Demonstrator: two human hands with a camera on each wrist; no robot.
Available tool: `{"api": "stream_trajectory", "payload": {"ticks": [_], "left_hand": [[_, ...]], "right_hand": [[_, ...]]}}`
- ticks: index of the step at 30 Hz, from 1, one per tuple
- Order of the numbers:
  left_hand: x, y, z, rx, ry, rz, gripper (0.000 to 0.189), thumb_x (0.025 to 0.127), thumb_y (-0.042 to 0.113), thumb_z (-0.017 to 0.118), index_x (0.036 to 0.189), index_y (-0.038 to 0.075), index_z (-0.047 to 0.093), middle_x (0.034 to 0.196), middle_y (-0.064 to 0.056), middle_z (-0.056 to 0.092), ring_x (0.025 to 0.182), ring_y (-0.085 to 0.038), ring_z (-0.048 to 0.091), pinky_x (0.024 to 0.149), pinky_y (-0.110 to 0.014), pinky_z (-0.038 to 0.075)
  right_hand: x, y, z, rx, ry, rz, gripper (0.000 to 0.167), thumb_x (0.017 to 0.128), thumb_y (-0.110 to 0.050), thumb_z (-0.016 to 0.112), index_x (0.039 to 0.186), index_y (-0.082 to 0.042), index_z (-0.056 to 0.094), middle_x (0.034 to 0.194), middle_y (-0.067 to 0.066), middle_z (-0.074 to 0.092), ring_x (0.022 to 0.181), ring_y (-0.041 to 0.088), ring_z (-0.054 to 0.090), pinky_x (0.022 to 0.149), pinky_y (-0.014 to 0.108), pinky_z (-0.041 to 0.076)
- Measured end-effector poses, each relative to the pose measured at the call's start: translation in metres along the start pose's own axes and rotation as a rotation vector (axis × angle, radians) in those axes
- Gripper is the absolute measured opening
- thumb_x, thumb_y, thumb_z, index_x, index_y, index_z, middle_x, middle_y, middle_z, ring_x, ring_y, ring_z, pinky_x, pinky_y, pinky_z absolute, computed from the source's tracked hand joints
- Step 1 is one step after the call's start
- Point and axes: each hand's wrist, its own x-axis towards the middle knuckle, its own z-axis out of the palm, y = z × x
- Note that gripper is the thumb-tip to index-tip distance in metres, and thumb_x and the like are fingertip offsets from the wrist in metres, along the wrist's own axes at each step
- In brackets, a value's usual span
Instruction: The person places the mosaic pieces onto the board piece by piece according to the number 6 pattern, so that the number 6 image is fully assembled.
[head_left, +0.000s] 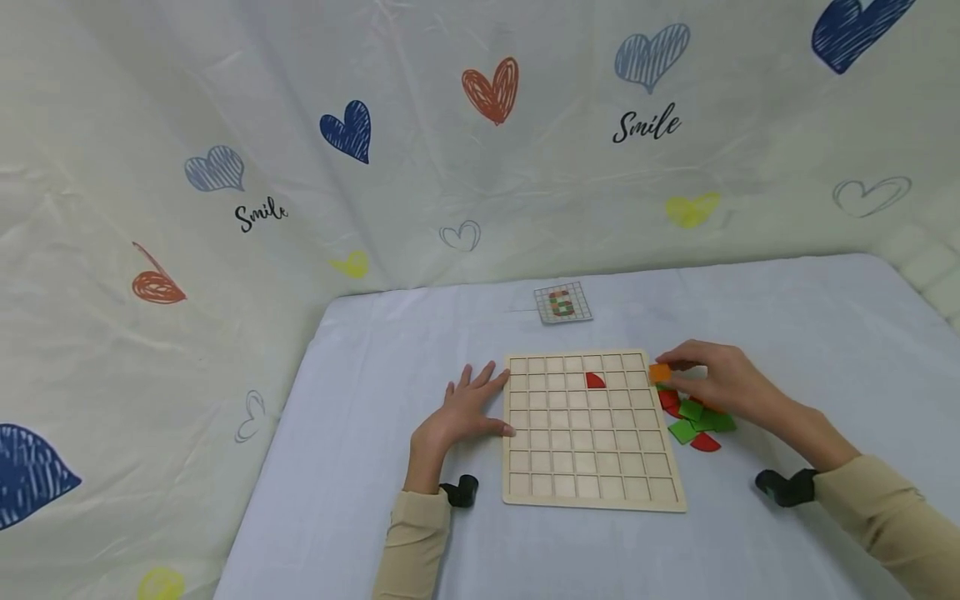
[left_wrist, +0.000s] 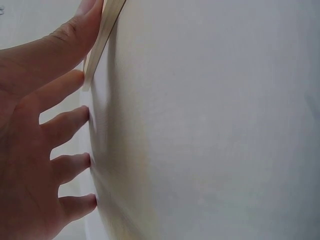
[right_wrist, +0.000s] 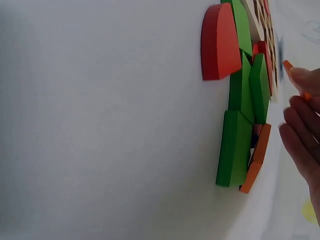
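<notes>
A wooden grid board (head_left: 592, 503) lies on the white-covered table. One red quarter-circle tile (head_left: 595, 381) sits in a cell in its upper part. My left hand (head_left: 467, 410) is spread at the board's left edge, thumb and index fingertip touching the rim; the left wrist view shows the thumb (left_wrist: 65, 42) against the board's side. Between thumb and fingers my right hand (head_left: 716, 377) pinches an orange square tile (head_left: 660, 372), held over the board's upper right edge. Below that hand lies a loose pile of green tiles (head_left: 691, 409), red tiles and orange ones.
Behind the board lies a small pattern card (head_left: 562, 303) showing a coloured figure on a grid. A red quarter-circle tile (head_left: 705, 442) lies at the near side of the pile. A printed cloth (head_left: 420, 192) with hearts hangs behind the table.
</notes>
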Motion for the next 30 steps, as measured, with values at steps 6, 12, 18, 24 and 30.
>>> {"api": "stream_trajectory", "payload": {"ticks": [6, 12, 18, 24, 30], "left_hand": [[0.000, 0.000, 0.001, -0.002, 0.005, -0.003, 0.095, 0.085, 0.038, 0.084, 0.163, 0.021, 0.032, 0.173, -0.006, 0.016, 0.159, -0.043, -0.002, 0.124, -0.068, 0.005], [0.000, -0.001, 0.002, -0.007, 0.008, -0.001, 0.096, 0.085, 0.038, 0.084, 0.163, 0.022, 0.032, 0.173, -0.006, 0.015, 0.159, -0.043, -0.002, 0.125, -0.068, 0.004], [0.000, -0.001, 0.002, -0.011, 0.009, -0.002, 0.096, 0.085, 0.038, 0.084, 0.163, 0.022, 0.031, 0.173, -0.006, 0.015, 0.159, -0.042, -0.003, 0.125, -0.067, 0.004], [-0.001, 0.001, 0.000, -0.013, 0.011, 0.001, 0.095, 0.085, 0.037, 0.084, 0.163, 0.021, 0.032, 0.173, -0.006, 0.015, 0.159, -0.043, -0.003, 0.125, -0.067, 0.004], [0.000, 0.000, 0.000, -0.012, 0.014, 0.008, 0.095, 0.086, 0.036, 0.084, 0.163, 0.019, 0.032, 0.173, -0.008, 0.016, 0.159, -0.044, -0.002, 0.124, -0.068, 0.004]], "right_hand": [[0.007, -0.006, 0.005, 0.016, -0.009, -0.012, 0.028, 0.081, -0.009, 0.086, 0.108, -0.006, 0.078, 0.102, 0.003, 0.076, 0.092, 0.025, 0.071, 0.080, 0.046, 0.061], [0.013, -0.013, 0.009, 0.038, -0.034, -0.014, 0.027, 0.082, -0.010, 0.086, 0.108, -0.006, 0.078, 0.102, 0.003, 0.076, 0.093, 0.024, 0.071, 0.082, 0.048, 0.061], [0.019, -0.017, 0.013, 0.066, -0.062, -0.015, 0.029, 0.084, -0.012, 0.086, 0.111, -0.006, 0.078, 0.105, 0.004, 0.077, 0.098, 0.026, 0.071, 0.086, 0.051, 0.059], [0.026, -0.021, 0.018, 0.078, -0.101, -0.029, 0.027, 0.085, -0.012, 0.084, 0.111, -0.006, 0.078, 0.104, 0.002, 0.076, 0.098, 0.024, 0.069, 0.086, 0.050, 0.059], [0.034, -0.029, 0.025, 0.110, -0.137, -0.036, 0.025, 0.085, -0.010, 0.083, 0.110, -0.006, 0.078, 0.102, 0.001, 0.074, 0.094, 0.021, 0.066, 0.082, 0.043, 0.059]]}}
